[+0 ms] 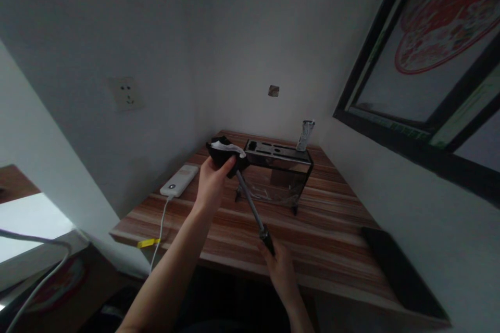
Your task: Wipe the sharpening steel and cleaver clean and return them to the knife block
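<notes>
Gripping a black piece (221,156) with a white upper surface, the left hand (210,181) holds it up over the far left part of the wood-grain table (332,223). The thumb presses along the near side of the piece, which sits just beyond the fingers and spreads to both sides of them. The other fingers are mostly hidden behind and under it.

The right hand (282,269), nearer the body and further right, is closed around the dark handle of a screwdriver-like tool (251,202). From that hand the metal shaft slants up and leftward to the near right part of the black piece, just beside the left thumb. Whether its tip sits inside the piece or only meets it, I cannot tell.

Just right of the piece and beyond it, a black frame (279,151) stands on the table, a silvery upright strip (305,136) at its far right end. Left of the left hand lies a white power bank (179,181), a white cable (163,221) running from it toward the near edge past a yellow tag (147,243). A flat black object (403,274) lies well apart at the right edge.
</notes>
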`<move>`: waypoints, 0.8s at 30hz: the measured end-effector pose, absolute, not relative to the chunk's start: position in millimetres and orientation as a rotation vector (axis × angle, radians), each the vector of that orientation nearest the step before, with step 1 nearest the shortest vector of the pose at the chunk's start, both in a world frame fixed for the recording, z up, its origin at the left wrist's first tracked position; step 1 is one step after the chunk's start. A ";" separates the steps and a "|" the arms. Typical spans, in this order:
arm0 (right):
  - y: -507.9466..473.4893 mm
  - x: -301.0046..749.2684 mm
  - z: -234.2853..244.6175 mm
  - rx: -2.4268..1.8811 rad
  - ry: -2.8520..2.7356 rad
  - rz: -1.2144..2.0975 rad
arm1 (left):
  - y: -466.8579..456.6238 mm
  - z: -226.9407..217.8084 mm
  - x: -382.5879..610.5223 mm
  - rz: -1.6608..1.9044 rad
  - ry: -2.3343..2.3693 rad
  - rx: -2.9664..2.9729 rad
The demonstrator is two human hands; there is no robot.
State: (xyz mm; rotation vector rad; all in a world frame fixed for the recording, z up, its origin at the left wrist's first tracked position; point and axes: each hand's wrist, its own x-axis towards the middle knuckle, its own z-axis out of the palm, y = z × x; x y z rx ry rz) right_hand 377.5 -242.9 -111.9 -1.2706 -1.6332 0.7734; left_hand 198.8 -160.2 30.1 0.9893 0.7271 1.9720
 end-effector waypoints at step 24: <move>-244.0 378.8 -112.9 -1.320 -1.531 0.800 | -187.6 -11.1 235.3 1.600 0.833 1.090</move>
